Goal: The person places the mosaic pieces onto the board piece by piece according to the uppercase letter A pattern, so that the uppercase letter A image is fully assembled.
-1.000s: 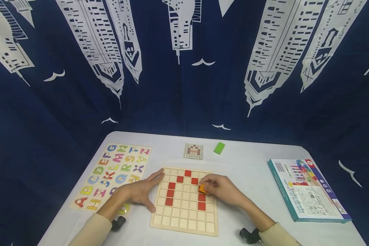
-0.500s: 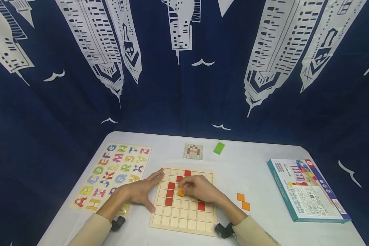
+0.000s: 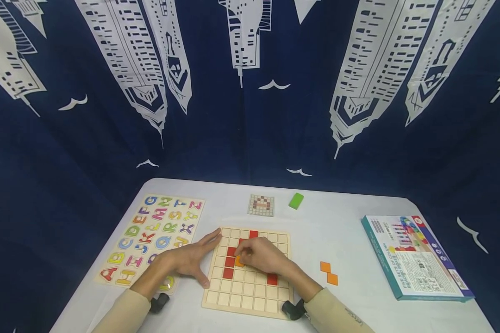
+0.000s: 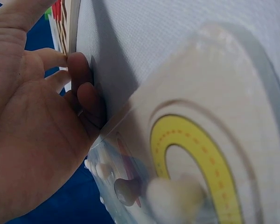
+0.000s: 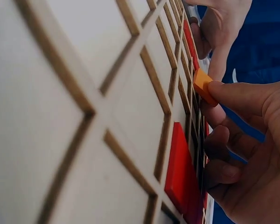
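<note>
A wooden grid board [image 3: 247,289] lies in the middle of the table, with several red tiles [image 3: 229,262] set in its squares. My right hand [image 3: 263,255] is over the board and pinches an orange tile [image 3: 239,262] beside the left column of red tiles. In the right wrist view, thumb and fingertips hold that orange tile [image 5: 204,87] tilted at the grid. Some red tiles are hidden under the right hand in the head view. My left hand [image 3: 190,260] is at the board's left edge, thumb and fingers spread along it.
Left of the board lies an alphabet puzzle [image 3: 150,238] with knobs. Behind are a small pattern card [image 3: 261,205] and a green block [image 3: 296,200]. Two orange tiles [image 3: 332,279] lie to the right, and a flat box [image 3: 418,259] sits farther right.
My right hand has moved left across the board with the orange tile, from the right red column to beside the left one. Two orange tiles on the table came into view. The left hand stays put.
</note>
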`<control>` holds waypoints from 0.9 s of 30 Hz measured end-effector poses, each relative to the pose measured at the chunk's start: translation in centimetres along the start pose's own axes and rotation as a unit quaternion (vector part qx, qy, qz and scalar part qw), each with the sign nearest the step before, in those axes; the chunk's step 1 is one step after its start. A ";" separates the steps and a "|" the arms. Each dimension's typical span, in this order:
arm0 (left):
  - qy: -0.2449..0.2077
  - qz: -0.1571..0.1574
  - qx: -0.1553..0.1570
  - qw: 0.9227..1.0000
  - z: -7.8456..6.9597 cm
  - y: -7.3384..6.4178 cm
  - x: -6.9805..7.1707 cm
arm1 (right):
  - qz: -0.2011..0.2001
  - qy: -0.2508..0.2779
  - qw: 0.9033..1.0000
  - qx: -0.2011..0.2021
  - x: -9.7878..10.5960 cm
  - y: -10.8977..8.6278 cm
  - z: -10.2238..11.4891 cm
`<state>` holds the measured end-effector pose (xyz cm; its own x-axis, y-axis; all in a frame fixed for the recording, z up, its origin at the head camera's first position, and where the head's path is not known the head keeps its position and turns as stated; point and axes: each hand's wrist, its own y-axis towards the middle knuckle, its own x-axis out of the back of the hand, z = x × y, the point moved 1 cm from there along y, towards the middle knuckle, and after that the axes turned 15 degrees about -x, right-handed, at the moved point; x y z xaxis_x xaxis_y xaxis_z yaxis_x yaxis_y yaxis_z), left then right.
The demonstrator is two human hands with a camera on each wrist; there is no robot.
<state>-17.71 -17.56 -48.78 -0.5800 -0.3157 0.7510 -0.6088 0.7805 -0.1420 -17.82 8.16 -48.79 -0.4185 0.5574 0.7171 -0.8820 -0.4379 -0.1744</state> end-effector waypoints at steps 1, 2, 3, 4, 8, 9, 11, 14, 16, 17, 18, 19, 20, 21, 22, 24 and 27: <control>0.002 0.001 0.000 1.000 0.0 0.0 0.0 | 0.000 0.000 1.000 0.000 0.0 0.0 0.0; 0.003 0.001 0.000 1.000 0.0 0.0 0.1 | 0.001 0.001 1.000 0.001 0.0 0.1 0.0; 0.004 0.002 0.000 1.000 -0.1 0.0 0.1 | 0.002 0.001 1.000 0.002 -0.1 0.1 0.0; 0.005 0.002 0.000 1.000 -0.1 0.0 0.1 | 0.003 0.002 1.000 0.003 -0.1 0.1 0.0; 0.003 0.002 -0.001 1.000 -0.1 0.0 0.2 | 0.006 0.003 1.000 0.004 -0.1 0.2 0.0; 0.002 0.003 -0.001 1.000 -0.2 0.0 0.2 | 0.006 0.002 1.000 0.004 -0.1 0.2 0.0; 0.000 0.002 -0.001 1.000 -0.2 0.0 0.2 | 0.003 -0.002 1.000 0.004 -0.1 0.1 0.0; -0.002 0.002 0.001 1.000 -0.2 0.0 0.1 | -0.002 -0.012 1.000 0.004 -0.2 0.0 0.0; 0.000 0.002 0.002 1.000 -0.2 0.0 0.1 | -0.007 -0.019 1.000 0.005 -0.3 0.0 0.1; 0.001 0.002 0.003 1.000 -0.2 0.0 0.1 | -0.009 -0.021 1.000 0.006 -0.4 0.0 0.1; 0.001 0.002 0.002 1.000 -0.2 0.0 0.1 | -0.010 -0.025 1.000 0.006 -0.4 -0.1 0.1; 0.001 0.002 0.003 1.000 -0.2 0.0 0.1 | -0.011 -0.027 1.000 0.005 -0.4 -0.1 0.1; 0.001 0.003 0.003 1.000 -0.2 0.0 0.1 | -0.012 -0.028 1.000 0.004 -0.4 -0.1 0.1; 0.001 0.002 0.002 1.000 -0.2 0.0 0.1 | -0.013 -0.030 0.999 0.002 -0.4 -0.1 0.1; 0.000 0.002 0.003 1.000 -0.2 0.0 0.1 | -0.013 -0.031 0.999 0.001 -0.5 -0.1 0.1; 0.000 0.002 0.003 1.000 -0.2 0.0 0.1 | -0.013 -0.034 0.999 -0.002 -0.5 -0.1 0.1; 0.007 0.002 0.002 1.000 -0.2 0.0 0.0 | -0.016 -0.039 0.999 -0.004 -0.6 0.0 0.0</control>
<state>-17.61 -17.50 -48.64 -0.5755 -0.3045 0.7590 -0.6084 0.7797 -0.1484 -17.54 7.84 -49.17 -0.3722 0.5149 0.7723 -0.8967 -0.4142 -0.1561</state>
